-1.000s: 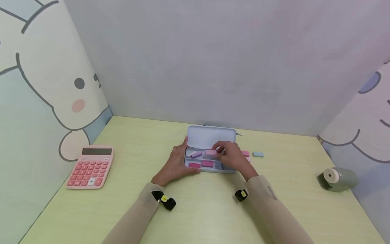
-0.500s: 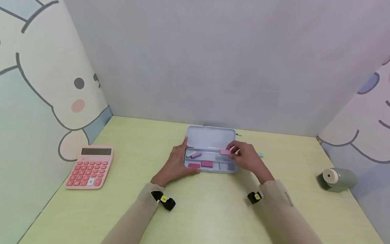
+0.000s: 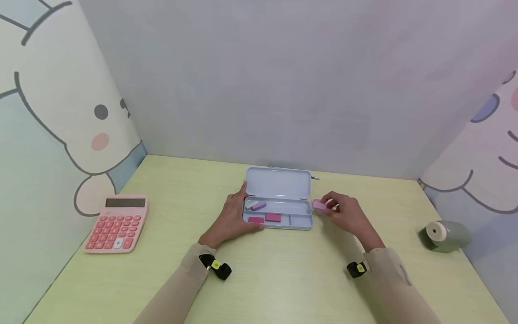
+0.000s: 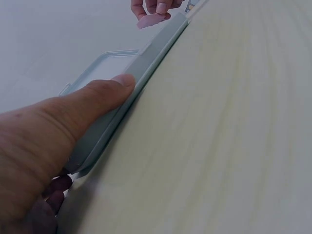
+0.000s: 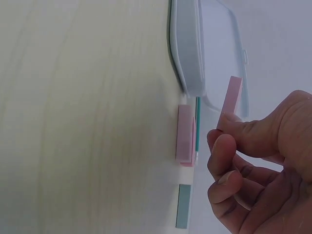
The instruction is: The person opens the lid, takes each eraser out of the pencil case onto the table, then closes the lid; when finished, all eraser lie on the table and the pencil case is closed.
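Observation:
An open light blue pencil case [image 3: 278, 182] lies on the table, its lid folded back. My left hand [image 3: 231, 216] grips its left end, thumb along the front edge. Just past the case's right end, my right hand [image 3: 351, 218] pinches a light pink eraser [image 5: 232, 95] between thumb and fingers, held above the table. Inside the case, a white eraser [image 3: 251, 204] and a purple eraser [image 3: 259, 206] lie in the back compartment. Two deep pink erasers, one at the left [image 3: 256, 220] and one beside it [image 3: 273, 218], sit in the front row.
In the right wrist view, a pink eraser [image 5: 185, 132] rests on the table near the case, with a blue-green eraser [image 5: 183, 206] farther along. A pencil [image 5: 198, 124] lies behind. A pink calculator [image 3: 117, 223] stands left; a grey-green device [image 3: 445, 236] sits far right, near the wall.
My right hand has carried the light pink eraser rightward, from above the case's back compartment to beyond its right end. The left hand keeps its place on the case.

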Motion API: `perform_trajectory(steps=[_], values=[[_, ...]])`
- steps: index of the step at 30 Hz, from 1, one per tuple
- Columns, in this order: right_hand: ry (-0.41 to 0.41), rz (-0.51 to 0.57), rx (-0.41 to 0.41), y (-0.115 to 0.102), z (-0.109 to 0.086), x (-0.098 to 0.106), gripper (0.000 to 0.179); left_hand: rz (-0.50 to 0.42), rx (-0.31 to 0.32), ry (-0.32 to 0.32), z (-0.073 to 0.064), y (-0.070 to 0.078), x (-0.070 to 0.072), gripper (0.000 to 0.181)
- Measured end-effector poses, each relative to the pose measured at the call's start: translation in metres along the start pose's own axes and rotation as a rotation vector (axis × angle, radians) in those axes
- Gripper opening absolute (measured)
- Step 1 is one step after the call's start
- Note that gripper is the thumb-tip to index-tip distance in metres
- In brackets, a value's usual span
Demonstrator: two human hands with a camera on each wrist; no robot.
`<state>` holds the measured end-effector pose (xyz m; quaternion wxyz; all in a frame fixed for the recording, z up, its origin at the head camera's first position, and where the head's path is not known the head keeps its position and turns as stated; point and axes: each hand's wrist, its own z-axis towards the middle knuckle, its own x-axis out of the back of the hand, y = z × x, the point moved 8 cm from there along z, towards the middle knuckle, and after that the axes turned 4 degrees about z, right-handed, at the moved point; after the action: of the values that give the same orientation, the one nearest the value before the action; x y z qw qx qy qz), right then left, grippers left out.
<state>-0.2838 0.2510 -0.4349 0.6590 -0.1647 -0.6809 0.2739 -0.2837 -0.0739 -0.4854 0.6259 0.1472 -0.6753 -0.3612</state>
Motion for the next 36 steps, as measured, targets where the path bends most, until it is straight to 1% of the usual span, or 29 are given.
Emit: perform_trajectory(steps=[4,9,18,26,31,36], values=[[0.012,-0.009,-0.014,0.01,-0.006,0.005,0.018,-0.006,0.004,0.005,-0.001,-0.002,0.001,0.141],[0.005,-0.012,-0.04,0.023,-0.015,0.009,0.019,-0.009,0.007,0.007,-0.003,-0.003,0.0,0.141],[0.021,-0.05,-0.031,0.042,-0.026,0.022,0.02,-0.017,0.015,-0.003,-0.003,-0.002,-0.001,0.141],[0.013,-0.089,-0.049,0.05,-0.027,0.028,0.019,-0.017,0.0,0.007,-0.003,0.001,0.001,0.139],[-0.006,-0.1,-0.052,0.054,-0.024,0.028,0.019,-0.006,-0.002,0.008,-0.002,0.0,0.001,0.138],[-0.012,-0.104,-0.044,0.056,-0.022,0.027,0.019,0.008,-0.018,0.004,-0.001,0.002,0.002,0.138]])
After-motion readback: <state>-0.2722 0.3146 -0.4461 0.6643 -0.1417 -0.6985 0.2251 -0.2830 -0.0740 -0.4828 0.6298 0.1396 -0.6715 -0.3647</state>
